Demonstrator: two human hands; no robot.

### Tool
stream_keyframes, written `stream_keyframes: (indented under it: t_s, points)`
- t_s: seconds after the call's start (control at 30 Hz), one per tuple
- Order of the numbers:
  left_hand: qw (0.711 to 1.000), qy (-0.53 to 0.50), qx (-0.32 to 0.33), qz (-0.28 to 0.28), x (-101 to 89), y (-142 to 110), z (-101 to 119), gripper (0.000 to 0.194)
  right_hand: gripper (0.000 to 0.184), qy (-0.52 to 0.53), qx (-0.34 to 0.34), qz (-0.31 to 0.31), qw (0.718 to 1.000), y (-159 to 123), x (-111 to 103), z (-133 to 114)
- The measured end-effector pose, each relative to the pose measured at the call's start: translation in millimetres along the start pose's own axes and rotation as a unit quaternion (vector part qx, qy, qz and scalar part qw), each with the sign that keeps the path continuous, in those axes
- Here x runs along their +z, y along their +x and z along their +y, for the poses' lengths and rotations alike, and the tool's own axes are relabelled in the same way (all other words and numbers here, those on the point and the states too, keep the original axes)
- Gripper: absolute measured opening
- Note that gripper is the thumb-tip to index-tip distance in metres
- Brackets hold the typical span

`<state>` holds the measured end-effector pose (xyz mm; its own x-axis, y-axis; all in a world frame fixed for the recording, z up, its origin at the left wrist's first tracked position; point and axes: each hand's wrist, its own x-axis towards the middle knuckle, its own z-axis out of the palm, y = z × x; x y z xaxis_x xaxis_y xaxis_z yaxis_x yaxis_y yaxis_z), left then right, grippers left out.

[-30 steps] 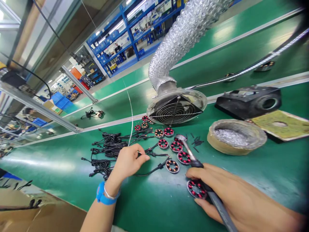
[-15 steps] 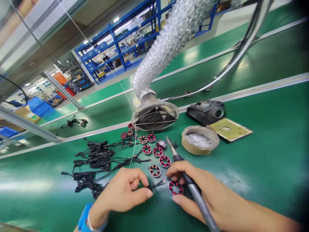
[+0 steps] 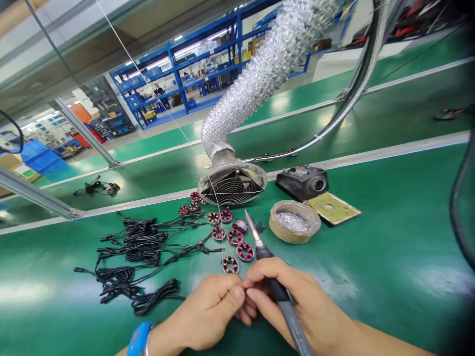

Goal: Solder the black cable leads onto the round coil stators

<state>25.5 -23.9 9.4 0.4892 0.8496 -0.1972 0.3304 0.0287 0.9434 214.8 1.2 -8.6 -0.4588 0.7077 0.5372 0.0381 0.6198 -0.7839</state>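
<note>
My right hand holds a soldering iron in its grip, the bare metal tip pointing up and away. Its thumb and forefinger meet the fingertips of my left hand. A black cable runs from its coil into my closed left hand; its end is hidden by the fingers. Just beyond the fingertips lies a motor stator with copper windings. Several more stators with red and black windings, such as one beside the iron, lie behind it. Whatever sits between the two hands cannot be made out.
Several bundled black cables lie on the left. A fume extractor with a silver duct stands at the back. To the right are a round tub of shiny solder bits, a yellow sponge and a black iron stand.
My hands have come together, fingertips touching. The stator seen by my right fingers is now out of sight behind the hands. The camera view has shifted, showing more on the right.
</note>
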Motion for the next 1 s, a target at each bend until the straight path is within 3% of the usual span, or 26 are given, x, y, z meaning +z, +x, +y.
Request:
stream_keyframes:
  t_s: [0.1,0.23,0.43,0.57,0.63,0.8,1.0]
  points:
    - [0.998,-0.016,-0.044,0.034,10.0,0.5,-4.8,0.051,0.018,-0.015,0.037,0.032,0.999,-4.3,3.4,2.7]
    - [0.995,-0.023,-0.036,0.090,15.3,-0.1,-11.4,0.045,0.018,-0.032,0.063,0.054,0.996,-6.1,6.4,3.6]
    - [0.978,-0.171,-0.047,0.111,17.2,5.2,-20.9,0.043,0.021,-0.024,0.090,0.067,0.993,-14.3,15.9,6.2]
    - [0.970,-0.212,-0.061,0.097,14.6,7.6,-23.4,0.046,0.020,-0.015,0.089,0.059,0.994,-21.3,23.7,8.6]
    - [0.977,-0.181,-0.067,0.095,12.0,6.1,-23.0,0.046,0.016,-0.037,0.062,0.053,0.996,-22.2,25.0,9.8]
    - [0.992,0.034,-0.094,0.073,7.8,-2.2,-15.8,0.038,0.022,-0.088,-0.045,0.045,0.994,-15.2,19.7,11.4]
    - [0.987,0.130,-0.082,0.036,12.1,-5.5,-4.5,0.028,0.028,-0.076,-0.079,-0.021,0.994,-7.2,13.4,10.8]
